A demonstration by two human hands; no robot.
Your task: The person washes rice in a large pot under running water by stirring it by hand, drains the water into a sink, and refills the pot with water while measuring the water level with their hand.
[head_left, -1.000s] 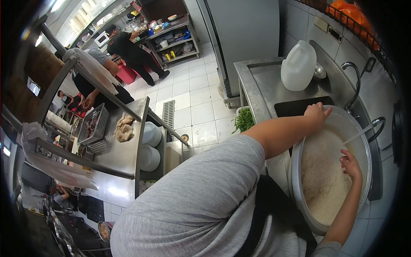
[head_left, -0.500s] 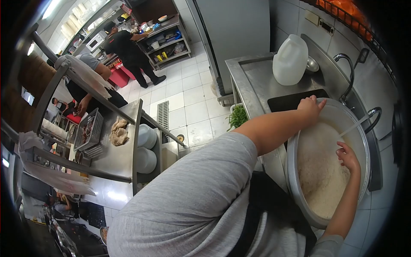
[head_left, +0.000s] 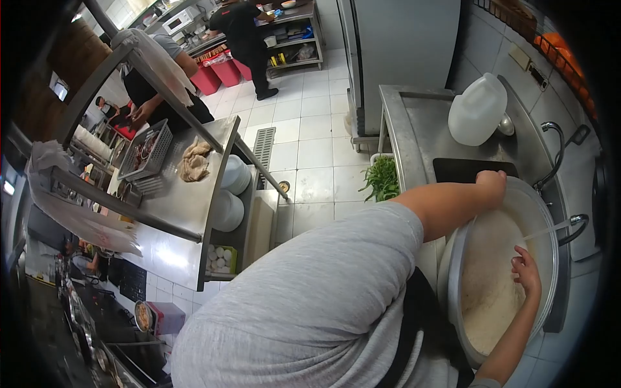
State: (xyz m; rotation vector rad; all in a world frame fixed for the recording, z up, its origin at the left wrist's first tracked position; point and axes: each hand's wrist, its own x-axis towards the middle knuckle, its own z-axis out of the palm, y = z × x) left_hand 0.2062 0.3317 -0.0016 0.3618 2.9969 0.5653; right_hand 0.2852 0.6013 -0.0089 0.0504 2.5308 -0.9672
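Observation:
A large round metal pot (head_left: 455,284) stands at the sink, holding cloudy water over a pale, grainy mass that looks like rice (head_left: 491,291). My left hand (head_left: 493,186) is closed over the pot's far-left rim. Inside the pot's opening, above the cloudy water, my right hand (head_left: 527,270) is open with its fingers loosely bent and apart. Close to those fingertips, a stream of water (head_left: 548,231) runs into the pot from a curved faucet (head_left: 577,226).
A white plastic jug (head_left: 479,111) and a metal bowl (head_left: 506,125) stand on the steel counter (head_left: 414,123). Leafy greens (head_left: 380,178) sit below its edge. Behind are a prep table (head_left: 174,213) with a grey basket (head_left: 147,152), and two people (head_left: 242,39) working.
The view has shifted, so the scene sits lower and further right. My left hand stays on the rim; my right hand remains over the pot, near the water stream.

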